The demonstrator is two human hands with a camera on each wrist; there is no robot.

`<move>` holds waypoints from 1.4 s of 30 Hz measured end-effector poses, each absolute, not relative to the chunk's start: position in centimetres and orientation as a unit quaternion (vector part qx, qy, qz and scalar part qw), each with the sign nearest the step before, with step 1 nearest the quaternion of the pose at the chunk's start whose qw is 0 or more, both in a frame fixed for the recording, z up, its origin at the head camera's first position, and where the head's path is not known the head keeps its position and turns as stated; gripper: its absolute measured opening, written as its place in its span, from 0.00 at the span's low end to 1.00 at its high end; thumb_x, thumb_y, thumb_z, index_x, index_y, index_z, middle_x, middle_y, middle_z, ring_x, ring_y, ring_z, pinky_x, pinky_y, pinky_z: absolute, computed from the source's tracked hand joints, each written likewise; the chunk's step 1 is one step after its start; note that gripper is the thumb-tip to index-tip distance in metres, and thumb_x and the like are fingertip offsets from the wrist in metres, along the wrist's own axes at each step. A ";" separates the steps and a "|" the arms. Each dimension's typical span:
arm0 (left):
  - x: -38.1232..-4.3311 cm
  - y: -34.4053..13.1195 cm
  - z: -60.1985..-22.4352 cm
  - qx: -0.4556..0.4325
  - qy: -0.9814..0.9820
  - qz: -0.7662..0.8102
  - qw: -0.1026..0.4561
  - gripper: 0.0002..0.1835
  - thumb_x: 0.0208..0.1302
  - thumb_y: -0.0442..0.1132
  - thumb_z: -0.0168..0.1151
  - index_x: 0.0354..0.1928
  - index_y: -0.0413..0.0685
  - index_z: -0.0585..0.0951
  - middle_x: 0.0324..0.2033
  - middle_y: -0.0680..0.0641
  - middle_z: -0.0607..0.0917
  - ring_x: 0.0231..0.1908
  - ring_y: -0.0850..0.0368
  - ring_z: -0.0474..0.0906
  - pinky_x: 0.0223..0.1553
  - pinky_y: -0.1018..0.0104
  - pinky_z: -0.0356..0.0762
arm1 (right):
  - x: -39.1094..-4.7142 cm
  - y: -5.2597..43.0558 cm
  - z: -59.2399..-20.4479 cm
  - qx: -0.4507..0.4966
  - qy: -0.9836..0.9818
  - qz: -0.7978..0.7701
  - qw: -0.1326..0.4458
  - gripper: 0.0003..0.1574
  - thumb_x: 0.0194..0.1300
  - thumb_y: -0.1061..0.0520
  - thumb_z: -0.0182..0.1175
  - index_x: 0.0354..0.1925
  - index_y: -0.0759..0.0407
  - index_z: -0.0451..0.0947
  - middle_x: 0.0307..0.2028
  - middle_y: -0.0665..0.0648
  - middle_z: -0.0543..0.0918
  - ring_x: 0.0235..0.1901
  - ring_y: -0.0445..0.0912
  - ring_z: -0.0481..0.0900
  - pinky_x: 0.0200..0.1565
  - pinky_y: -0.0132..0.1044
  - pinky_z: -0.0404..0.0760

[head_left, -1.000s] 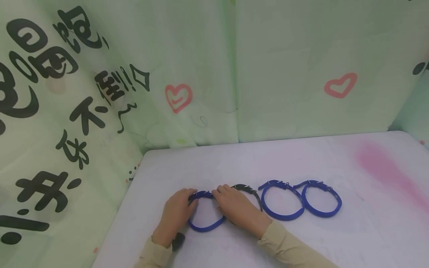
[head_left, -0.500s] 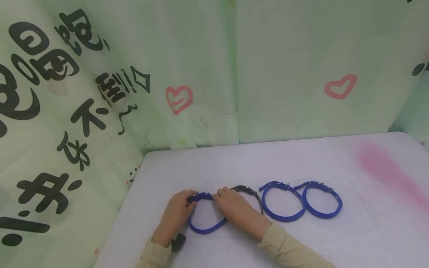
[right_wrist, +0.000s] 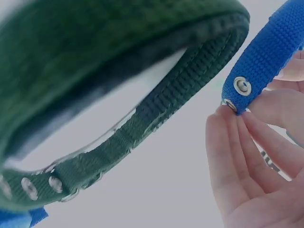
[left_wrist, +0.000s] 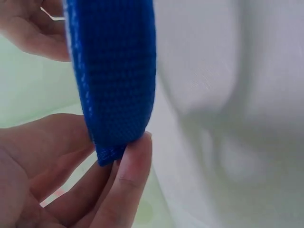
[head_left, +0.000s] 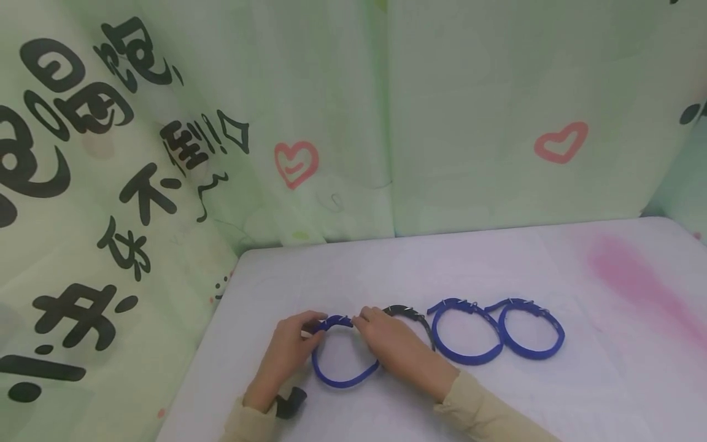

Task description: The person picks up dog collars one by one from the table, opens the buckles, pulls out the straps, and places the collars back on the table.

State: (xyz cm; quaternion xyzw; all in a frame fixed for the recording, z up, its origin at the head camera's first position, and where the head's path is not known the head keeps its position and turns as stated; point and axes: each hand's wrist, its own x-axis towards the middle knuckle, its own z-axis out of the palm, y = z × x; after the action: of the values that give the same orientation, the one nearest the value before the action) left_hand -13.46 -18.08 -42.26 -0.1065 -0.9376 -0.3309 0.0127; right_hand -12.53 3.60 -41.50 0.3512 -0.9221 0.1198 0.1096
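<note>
A blue webbing collar (head_left: 343, 384) forms a loop on the left of the table, and both hands hold its buckle side. My left hand (head_left: 284, 347) pinches it at the upper left; in the left wrist view the thumb and fingers grip the end of the blue band (left_wrist: 114, 71). My right hand (head_left: 400, 350) pinches the upper right part, and in the right wrist view metal eyelets (right_wrist: 242, 86) show just above the fingertips. Partly hidden behind the right hand lies a dark green collar (head_left: 404, 310), which fills much of the right wrist view.
Two more blue collars, one (head_left: 466, 360) beside the dark one and another (head_left: 533, 355) farther right, lie buckled in a row. The white table (head_left: 442, 258) has a pink patch (head_left: 624, 264) at right. A printed green curtain (head_left: 469, 153) stands behind and at left.
The held collar has shifted slightly to the right, its loop a little wider. Both hands stay on it, with small shifts of the fingers and left wrist.
</note>
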 end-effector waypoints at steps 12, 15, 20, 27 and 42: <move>-12.2 -16.1 -40.6 -0.092 -0.919 -0.382 0.029 0.14 0.61 0.36 0.71 0.50 0.51 0.84 0.39 0.54 0.88 0.42 0.60 0.82 0.39 0.73 0.82 | -11.6 6.4 -40.4 0.336 -0.920 0.163 0.117 0.24 0.57 0.68 0.68 0.54 0.62 0.79 0.44 0.55 0.81 0.44 0.44 0.79 0.45 0.32 0.84; -12.0 -15.6 -40.5 -0.090 -0.912 -0.399 0.030 0.15 0.61 0.37 0.71 0.50 0.52 0.84 0.40 0.54 0.87 0.43 0.60 0.82 0.39 0.74 0.81 | -11.5 7.2 -40.1 0.333 -0.919 0.173 0.125 0.24 0.57 0.68 0.68 0.53 0.62 0.80 0.44 0.55 0.81 0.44 0.44 0.80 0.45 0.33 0.84; -11.8 -14.8 -40.4 -0.112 -0.897 -0.425 0.041 0.15 0.60 0.36 0.71 0.49 0.50 0.84 0.41 0.52 0.87 0.43 0.58 0.83 0.38 0.75 0.82 | -11.3 8.3 -39.6 0.323 -0.918 0.187 0.133 0.25 0.56 0.70 0.68 0.53 0.61 0.80 0.45 0.55 0.82 0.45 0.45 0.81 0.46 0.33 0.84; -11.6 -13.6 -40.1 -0.113 -0.877 -0.465 0.037 0.15 0.60 0.37 0.72 0.49 0.50 0.84 0.42 0.51 0.87 0.44 0.56 0.83 0.40 0.76 0.82 | -10.7 9.8 -38.4 0.304 -0.919 0.222 0.119 0.26 0.55 0.69 0.70 0.53 0.59 0.80 0.47 0.54 0.82 0.47 0.46 0.82 0.48 0.37 0.84; -11.6 -11.4 -39.8 -0.146 -0.828 -0.540 0.029 0.15 0.58 0.38 0.73 0.48 0.48 0.85 0.42 0.51 0.87 0.43 0.54 0.83 0.39 0.72 0.84 | -10.2 13.1 -37.3 0.299 -0.908 0.273 0.109 0.27 0.57 0.69 0.69 0.54 0.54 0.79 0.46 0.49 0.82 0.43 0.42 0.82 0.45 0.38 0.85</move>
State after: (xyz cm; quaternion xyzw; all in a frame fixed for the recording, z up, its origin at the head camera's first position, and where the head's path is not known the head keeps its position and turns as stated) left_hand -11.59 -11.41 -39.81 -0.1462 -0.8281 -0.5404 0.0291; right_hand -10.19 13.14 -37.26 0.2986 -0.9079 0.2733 0.1091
